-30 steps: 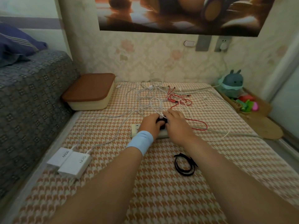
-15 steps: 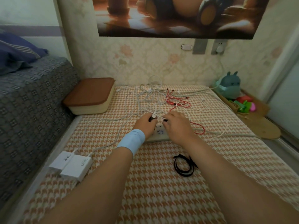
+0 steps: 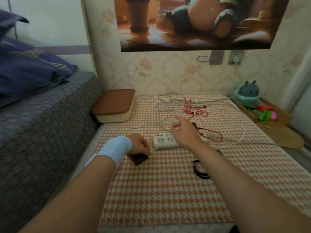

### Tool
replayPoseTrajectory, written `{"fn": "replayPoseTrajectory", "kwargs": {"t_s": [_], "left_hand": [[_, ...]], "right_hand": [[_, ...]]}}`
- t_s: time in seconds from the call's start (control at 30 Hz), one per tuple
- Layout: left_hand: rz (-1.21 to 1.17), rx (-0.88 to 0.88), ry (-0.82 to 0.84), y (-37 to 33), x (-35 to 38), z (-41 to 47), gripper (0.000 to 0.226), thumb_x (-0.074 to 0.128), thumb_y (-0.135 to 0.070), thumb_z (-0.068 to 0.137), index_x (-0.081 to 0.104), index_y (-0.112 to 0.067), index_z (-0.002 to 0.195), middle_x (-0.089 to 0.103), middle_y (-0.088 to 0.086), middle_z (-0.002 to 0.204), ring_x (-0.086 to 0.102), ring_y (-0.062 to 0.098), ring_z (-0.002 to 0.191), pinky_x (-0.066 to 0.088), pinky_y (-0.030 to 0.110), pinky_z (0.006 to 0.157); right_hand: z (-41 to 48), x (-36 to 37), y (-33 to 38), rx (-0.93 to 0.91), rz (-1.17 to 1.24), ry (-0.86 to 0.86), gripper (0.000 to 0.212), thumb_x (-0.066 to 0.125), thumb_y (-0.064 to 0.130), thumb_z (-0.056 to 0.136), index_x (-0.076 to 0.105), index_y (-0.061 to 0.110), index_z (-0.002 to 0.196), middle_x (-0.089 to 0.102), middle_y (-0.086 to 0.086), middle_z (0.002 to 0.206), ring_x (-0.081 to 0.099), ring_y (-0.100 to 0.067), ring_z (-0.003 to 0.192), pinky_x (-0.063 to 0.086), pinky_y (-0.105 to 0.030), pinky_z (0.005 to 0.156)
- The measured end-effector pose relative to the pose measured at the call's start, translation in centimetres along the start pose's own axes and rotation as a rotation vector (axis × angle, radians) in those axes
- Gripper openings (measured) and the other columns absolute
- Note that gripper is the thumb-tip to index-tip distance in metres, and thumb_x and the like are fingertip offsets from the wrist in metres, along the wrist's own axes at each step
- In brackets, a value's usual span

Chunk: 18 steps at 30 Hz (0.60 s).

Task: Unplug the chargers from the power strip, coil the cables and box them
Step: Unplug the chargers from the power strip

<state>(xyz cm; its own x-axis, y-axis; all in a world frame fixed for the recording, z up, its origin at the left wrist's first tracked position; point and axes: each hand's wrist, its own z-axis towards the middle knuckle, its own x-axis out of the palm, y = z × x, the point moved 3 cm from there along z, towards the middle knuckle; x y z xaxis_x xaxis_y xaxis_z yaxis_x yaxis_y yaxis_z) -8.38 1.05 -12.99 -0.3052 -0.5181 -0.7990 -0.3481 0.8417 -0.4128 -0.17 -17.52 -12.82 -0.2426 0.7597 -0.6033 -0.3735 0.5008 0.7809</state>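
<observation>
A white power strip [image 3: 165, 140] lies on the checked mat [image 3: 168, 190] with its visible sockets bare. To its left my left hand [image 3: 140, 144], with a blue wristband, grips a black charger [image 3: 139, 158] low over the mat. My right hand [image 3: 184, 132] hovers above the strip's right end, fingers loosely spread toward the tangle of white cables [image 3: 165, 109] and red cables [image 3: 196, 111] behind it. A coiled black cable [image 3: 201, 169] lies beside my right forearm. The box with a brown lid [image 3: 114, 105] sits shut at the mat's far left.
A grey patterned bed [image 3: 42, 125] with a blue pillow [image 3: 28, 71] runs along the left. A plush toy [image 3: 248, 94] and small coloured toys [image 3: 265, 113] stand on a woven mat at the right. A thick grey cord [image 3: 249, 142] trails right from the strip.
My left hand has pulled the black charger out of the strip and carried it down to the left. My right hand has lifted off the strip. The camera tilted up; the white chargers left view.
</observation>
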Motion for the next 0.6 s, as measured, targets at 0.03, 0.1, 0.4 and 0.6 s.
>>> {"fn": "replayPoseTrajectory", "kwargs": {"t_s": [0.03, 0.1, 0.4, 0.6], "left_hand": [[0.017, -0.026, 0.034, 0.4, 0.2, -0.3, 0.024, 0.072, -0.039, 0.084, 0.072, -0.021, 0.100, 0.064, -0.001, 0.103, 0.063, 0.018, 0.089, 0.057, 0.029, 0.073], [0.033, -0.082, 0.085, 1.1, 0.8, -0.9, 0.027, 0.070, -0.034, 0.086, 0.072, -0.012, 0.102, 0.067, 0.002, 0.097, 0.069, 0.021, 0.083, 0.059, 0.030, 0.071], [0.480, -0.160, 0.070, 3.3, 1.7, -2.9, 0.029, 0.066, -0.041, 0.088, 0.063, -0.014, 0.098, 0.056, 0.002, 0.086, 0.054, 0.019, 0.074, 0.051, 0.029, 0.075], [0.352, -0.060, -0.131, 5.8, 0.2, -3.7, 0.021, 0.070, -0.030, 0.084, 0.071, -0.016, 0.098, 0.064, 0.006, 0.095, 0.056, 0.025, 0.077, 0.052, 0.034, 0.074]], "right_hand": [[-0.2, 0.5, 0.5, -0.022, 0.040, 0.052, 0.070, 0.053, 0.022, 0.102, 0.014, 0.030, 0.160, 0.053, 0.005, 0.128, 0.064, -0.014, 0.081, 0.045, -0.026, 0.061], [-0.8, 1.7, 1.2, -0.069, -0.008, 0.141, 0.065, 0.055, 0.022, 0.101, 0.020, 0.033, 0.155, 0.051, 0.006, 0.128, 0.061, -0.010, 0.080, 0.045, -0.028, 0.061], [-4.6, 9.7, 3.4, -0.108, -0.266, 0.554, 0.033, 0.062, 0.030, 0.098, 0.069, 0.015, 0.127, 0.071, -0.004, 0.120, 0.062, -0.011, 0.091, 0.052, -0.030, 0.085], [-5.3, 14.6, 4.7, -0.201, -0.267, 0.609, 0.027, 0.054, 0.011, 0.096, 0.067, 0.008, 0.119, 0.069, -0.014, 0.112, 0.063, -0.028, 0.094, 0.051, -0.037, 0.081]]}}
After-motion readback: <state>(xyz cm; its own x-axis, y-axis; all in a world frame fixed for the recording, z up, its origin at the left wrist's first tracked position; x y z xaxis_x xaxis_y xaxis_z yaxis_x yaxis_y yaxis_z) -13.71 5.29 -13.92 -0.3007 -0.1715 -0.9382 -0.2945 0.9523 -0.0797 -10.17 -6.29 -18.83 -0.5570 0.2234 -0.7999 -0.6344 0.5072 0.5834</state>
